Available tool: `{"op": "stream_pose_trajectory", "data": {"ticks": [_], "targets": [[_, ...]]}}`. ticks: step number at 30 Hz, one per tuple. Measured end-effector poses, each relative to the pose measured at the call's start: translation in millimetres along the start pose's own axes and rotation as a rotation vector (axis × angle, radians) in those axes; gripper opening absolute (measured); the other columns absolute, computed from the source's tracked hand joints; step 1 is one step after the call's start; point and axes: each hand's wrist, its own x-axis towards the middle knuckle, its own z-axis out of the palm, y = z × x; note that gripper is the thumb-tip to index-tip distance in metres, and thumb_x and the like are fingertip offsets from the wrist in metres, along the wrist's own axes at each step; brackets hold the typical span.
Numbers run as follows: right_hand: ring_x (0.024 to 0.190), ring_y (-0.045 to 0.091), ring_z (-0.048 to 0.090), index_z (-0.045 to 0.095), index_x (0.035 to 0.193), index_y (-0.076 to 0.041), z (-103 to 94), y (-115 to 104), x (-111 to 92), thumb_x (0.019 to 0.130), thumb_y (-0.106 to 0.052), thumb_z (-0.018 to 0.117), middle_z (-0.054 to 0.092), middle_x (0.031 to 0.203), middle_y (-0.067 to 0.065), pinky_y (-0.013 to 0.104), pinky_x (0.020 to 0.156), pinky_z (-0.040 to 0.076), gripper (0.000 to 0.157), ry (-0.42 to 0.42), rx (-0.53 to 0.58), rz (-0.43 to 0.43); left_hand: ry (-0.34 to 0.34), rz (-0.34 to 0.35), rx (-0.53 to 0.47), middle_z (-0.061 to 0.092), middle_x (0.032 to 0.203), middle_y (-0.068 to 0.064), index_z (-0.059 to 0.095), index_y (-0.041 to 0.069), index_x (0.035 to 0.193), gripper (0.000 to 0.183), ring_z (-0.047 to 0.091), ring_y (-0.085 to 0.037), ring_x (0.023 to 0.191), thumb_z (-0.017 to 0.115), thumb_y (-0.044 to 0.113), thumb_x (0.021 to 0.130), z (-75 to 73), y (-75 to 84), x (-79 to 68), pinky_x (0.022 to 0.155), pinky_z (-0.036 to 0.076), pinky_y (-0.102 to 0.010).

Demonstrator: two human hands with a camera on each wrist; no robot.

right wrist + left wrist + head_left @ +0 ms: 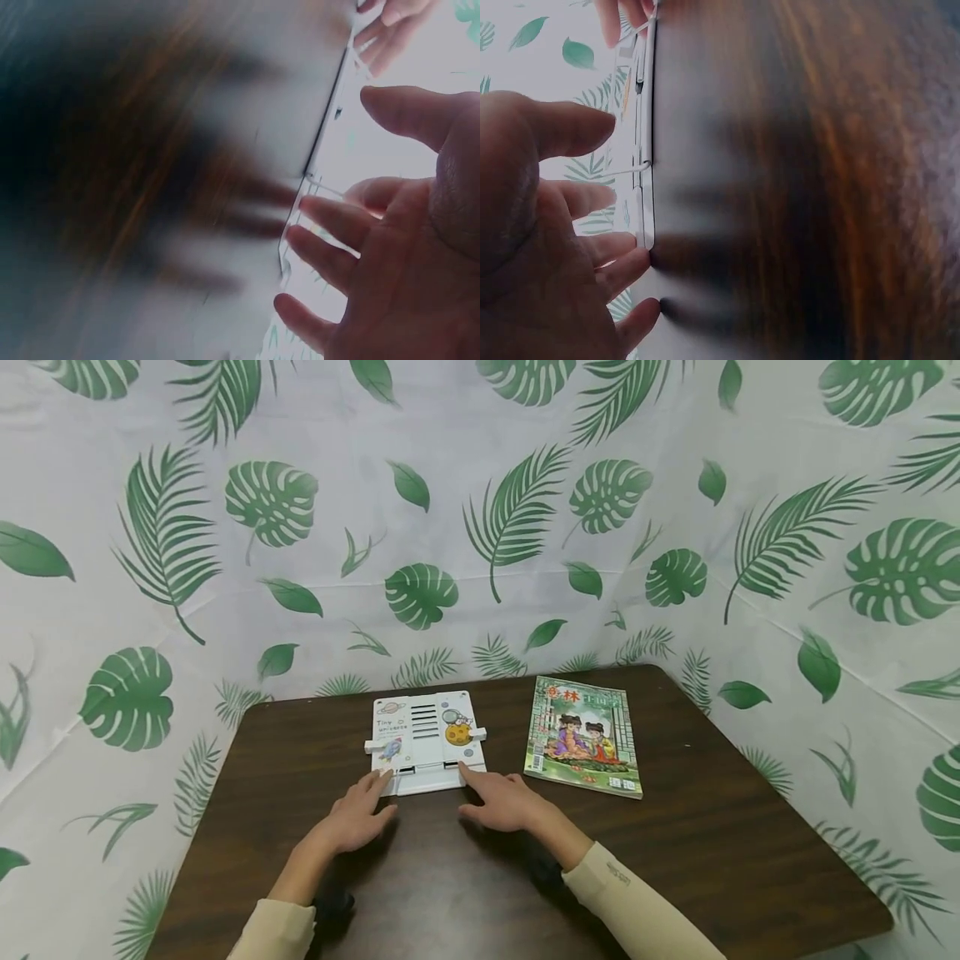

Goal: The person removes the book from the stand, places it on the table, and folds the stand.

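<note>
A white folding book stand [426, 735] with planet and astronaut pictures and "Tiny universe" printed on it lies flat on the table. Slots run down its middle, and a small tab sticks out on each side. My left hand [356, 814] is at its near left corner, fingers spread and fairly straight. At the near right corner is my right hand [504, 800], its index fingertip over the edge of the stand. In the left wrist view, the left fingertips [634, 259] meet the stand's thin edge [649, 112]. The right wrist view shows the right hand [405, 247] with extended fingers along the opposite end.
To the right of the stand lies a magazine [583, 739] with two cartoon figures on its green cover. The dark wood table [712, 843] has rounded corners. Behind it and on both sides hangs a white cloth [480, 535] printed with green leaves.
</note>
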Motion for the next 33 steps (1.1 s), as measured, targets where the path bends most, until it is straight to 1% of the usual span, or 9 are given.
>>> {"op": "stream_pose_trajectory", "data": {"ticks": [2, 5, 7, 10, 14, 18, 23, 29, 33], "targets": [[0.158, 0.026, 0.042, 0.025, 0.173, -0.017, 0.4, 0, 0, 0.108, -0.048, 0.061, 0.046, 0.170, 0.003, 0.063, 0.119, 0.032, 0.080, -0.005, -0.003, -0.011, -0.017, 0.004, 0.029, 0.022, 0.173, -0.035, 0.032, 0.006, 0.169, 0.067, 0.024, -0.060, 0.157, 0.055, 0.030, 0.111, -2.8, 2.9, -4.2, 0.116, 0.024, -0.084], [0.158, 0.025, 0.042, 0.025, 0.173, -0.019, 1.7, 2, -2, 0.108, -0.048, 0.060, 0.045, 0.171, 0.002, 0.062, 0.118, 0.032, 0.080, -0.014, -0.011, -0.022, -0.026, 0.018, 0.039, 0.023, 0.173, -0.033, 0.032, 0.010, 0.170, 0.067, 0.025, -0.060, 0.157, 0.055, 0.032, 0.111, -4.0, 3.8, -8.4, 0.117, 0.024, -0.083], [0.158, 0.025, 0.042, 0.025, 0.173, -0.019, 3.0, 4, -3, 0.108, -0.048, 0.060, 0.045, 0.171, 0.002, 0.062, 0.117, 0.033, 0.079, -0.019, -0.013, -0.027, -0.021, 0.036, 0.039, 0.024, 0.173, -0.033, 0.032, 0.012, 0.170, 0.068, 0.027, -0.061, 0.156, 0.055, 0.033, 0.111, -1.4, 0.1, -8.9, 0.116, 0.025, -0.083], [0.159, 0.026, 0.040, 0.025, 0.173, -0.020, 4.1, 5, -3, 0.109, -0.047, 0.060, 0.041, 0.173, 0.000, 0.062, 0.119, 0.032, 0.078, -0.025, -0.004, -0.033, -0.015, 0.036, 0.041, 0.023, 0.174, -0.032, 0.030, 0.014, 0.171, 0.069, 0.027, -0.060, 0.157, 0.056, 0.032, 0.110, 4.1, -3.1, -10.9, 0.118, 0.025, -0.082], [0.160, 0.028, 0.038, 0.026, 0.173, -0.019, 4.7, 5, -1, 0.109, -0.046, 0.060, 0.038, 0.175, 0.000, 0.063, 0.123, 0.030, 0.077, -0.022, -0.012, -0.049, 0.004, -0.001, 0.072, 0.024, 0.174, -0.030, 0.031, 0.014, 0.171, 0.068, 0.027, -0.058, 0.157, 0.057, 0.028, 0.109, 8.2, -1.1, -14.9, 0.119, 0.026, -0.080], [0.160, 0.030, 0.038, 0.028, 0.172, -0.020, 4.9, 4, 1, 0.109, -0.045, 0.060, 0.040, 0.174, 0.001, 0.063, 0.125, 0.030, 0.075, -0.011, -0.022, -0.055, 0.044, -0.039, 0.101, 0.029, 0.173, -0.028, 0.037, 0.016, 0.169, 0.064, 0.032, -0.056, 0.156, 0.058, 0.026, 0.110, 7.3, 4.3, -16.6, 0.117, 0.030, -0.080], [0.158, 0.034, 0.040, 0.034, 0.170, -0.019, 4.4, 5, 5, 0.110, -0.044, 0.059, 0.043, 0.172, 0.005, 0.064, 0.124, 0.032, 0.070, 0.001, -0.027, -0.068, 0.060, -0.074, 0.150, 0.033, 0.172, -0.024, 0.040, 0.019, 0.168, 0.060, 0.037, -0.052, 0.153, 0.058, 0.026, 0.111, 6.5, 8.6, -15.2, 0.115, 0.034, -0.078], [0.156, 0.039, 0.041, 0.037, 0.169, -0.017, -2.9, 6, 6, 0.109, -0.043, 0.061, 0.044, 0.170, 0.009, 0.064, 0.124, 0.032, 0.070, 0.014, -0.061, -0.049, 0.092, -0.058, 0.201, 0.036, 0.170, -0.022, 0.043, 0.022, 0.167, 0.057, 0.040, -0.049, 0.150, 0.057, 0.027, 0.111, 5.5, 12.4, -4.2, 0.112, 0.038, -0.074], [0.156, 0.040, 0.041, 0.038, 0.169, -0.016, -4.6, 5, 9, 0.109, -0.042, 0.061, 0.044, 0.170, 0.010, 0.065, 0.124, 0.032, 0.069, 0.017, -0.080, -0.052, 0.113, -0.073, 0.206, 0.038, 0.169, -0.022, 0.046, 0.023, 0.165, 0.056, 0.042, -0.048, 0.148, 0.057, 0.027, 0.111, 4.6, 13.3, -1.6, 0.111, 0.040, -0.073]]}}
